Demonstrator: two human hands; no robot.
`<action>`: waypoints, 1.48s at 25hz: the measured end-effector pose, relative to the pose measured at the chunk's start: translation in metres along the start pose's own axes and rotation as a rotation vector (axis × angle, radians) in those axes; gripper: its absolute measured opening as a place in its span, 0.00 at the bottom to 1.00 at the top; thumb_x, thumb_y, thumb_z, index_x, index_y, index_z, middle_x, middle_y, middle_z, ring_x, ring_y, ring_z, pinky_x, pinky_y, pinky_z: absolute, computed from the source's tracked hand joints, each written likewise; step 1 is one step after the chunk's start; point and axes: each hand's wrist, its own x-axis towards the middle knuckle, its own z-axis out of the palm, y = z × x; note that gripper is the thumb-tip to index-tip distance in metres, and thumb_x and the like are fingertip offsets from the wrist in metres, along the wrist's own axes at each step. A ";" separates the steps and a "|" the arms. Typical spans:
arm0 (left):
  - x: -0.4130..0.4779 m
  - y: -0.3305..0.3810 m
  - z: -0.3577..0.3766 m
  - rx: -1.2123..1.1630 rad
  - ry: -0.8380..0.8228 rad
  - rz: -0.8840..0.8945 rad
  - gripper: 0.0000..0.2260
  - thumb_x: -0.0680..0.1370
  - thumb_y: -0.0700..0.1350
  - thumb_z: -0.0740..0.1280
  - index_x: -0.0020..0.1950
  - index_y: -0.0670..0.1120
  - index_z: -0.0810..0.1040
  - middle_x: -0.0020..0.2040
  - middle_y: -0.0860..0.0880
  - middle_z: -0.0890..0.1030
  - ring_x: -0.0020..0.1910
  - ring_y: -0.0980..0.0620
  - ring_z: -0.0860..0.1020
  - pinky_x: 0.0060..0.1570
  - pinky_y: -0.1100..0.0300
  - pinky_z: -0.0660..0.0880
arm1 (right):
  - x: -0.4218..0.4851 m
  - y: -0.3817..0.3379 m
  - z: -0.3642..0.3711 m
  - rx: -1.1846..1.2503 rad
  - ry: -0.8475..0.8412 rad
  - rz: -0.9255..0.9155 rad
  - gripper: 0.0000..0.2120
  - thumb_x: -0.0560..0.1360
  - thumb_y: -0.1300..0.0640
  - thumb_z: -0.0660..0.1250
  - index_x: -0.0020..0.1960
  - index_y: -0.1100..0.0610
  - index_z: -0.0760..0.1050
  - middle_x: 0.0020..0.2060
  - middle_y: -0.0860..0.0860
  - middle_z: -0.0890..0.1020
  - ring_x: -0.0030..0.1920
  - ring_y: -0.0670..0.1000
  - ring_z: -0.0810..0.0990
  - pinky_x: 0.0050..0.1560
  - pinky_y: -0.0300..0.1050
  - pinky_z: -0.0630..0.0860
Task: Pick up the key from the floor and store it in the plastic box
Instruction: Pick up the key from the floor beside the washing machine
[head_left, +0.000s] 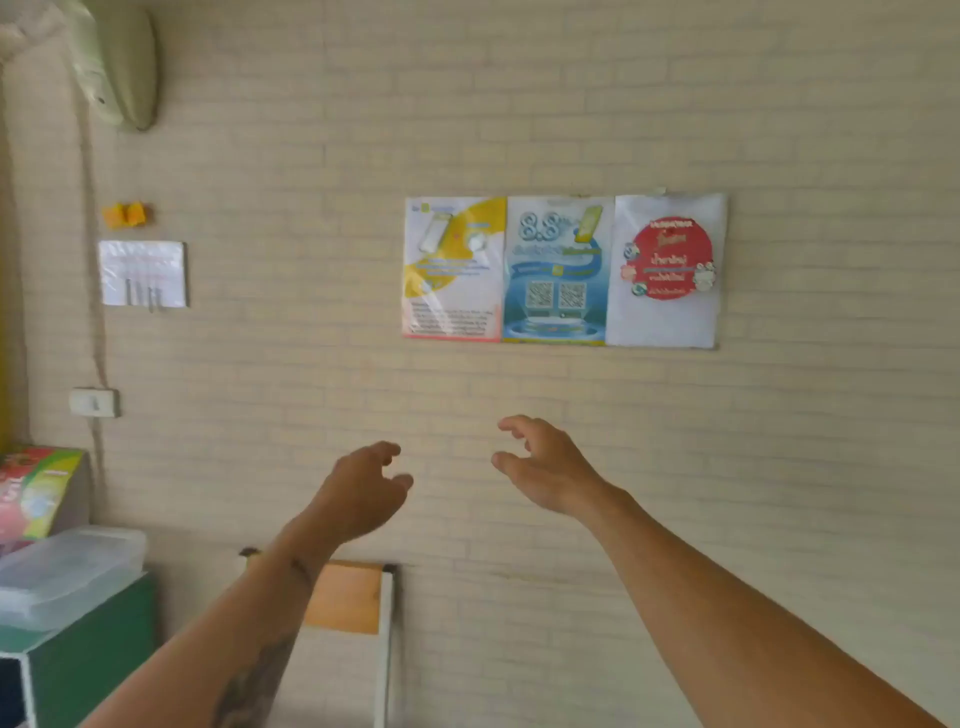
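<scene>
Bare forearms, no sleeves; left forearm (249, 670) tattooed (dark, blurred design).

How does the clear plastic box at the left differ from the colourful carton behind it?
The plastic box is translucent and plain; the carton is opaque, printed red and green. The plastic box lies low and flat with its lid on; the carton rises taller behind it. Both sit at the left above the green cabinet.

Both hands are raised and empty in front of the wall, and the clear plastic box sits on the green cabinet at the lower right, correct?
Not quite. The head view shows the plastic box on the green cabinet at the lower left, not the lower right. The rest holds: the left hand and right hand are raised before the wall, fingers apart, holding nothing.
</scene>
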 end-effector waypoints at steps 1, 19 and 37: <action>0.003 0.006 0.011 -0.070 0.009 0.012 0.21 0.78 0.48 0.67 0.71 0.48 0.74 0.65 0.48 0.79 0.62 0.48 0.77 0.59 0.57 0.72 | -0.007 0.009 -0.006 0.024 0.017 0.019 0.25 0.77 0.50 0.68 0.73 0.49 0.70 0.70 0.51 0.73 0.69 0.53 0.72 0.69 0.52 0.70; -0.138 0.258 0.356 -0.463 -0.569 -0.016 0.12 0.76 0.40 0.65 0.58 0.48 0.81 0.48 0.48 0.86 0.48 0.51 0.84 0.58 0.48 0.78 | -0.280 0.331 -0.219 0.034 0.145 0.502 0.21 0.77 0.53 0.69 0.69 0.48 0.73 0.61 0.48 0.76 0.58 0.49 0.77 0.56 0.45 0.75; -0.133 0.564 0.770 -0.446 -1.245 0.157 0.13 0.76 0.41 0.67 0.59 0.46 0.80 0.53 0.44 0.84 0.49 0.49 0.83 0.54 0.53 0.78 | -0.427 0.685 -0.416 -0.134 0.321 1.177 0.20 0.77 0.56 0.68 0.69 0.52 0.74 0.63 0.54 0.78 0.58 0.52 0.77 0.57 0.45 0.72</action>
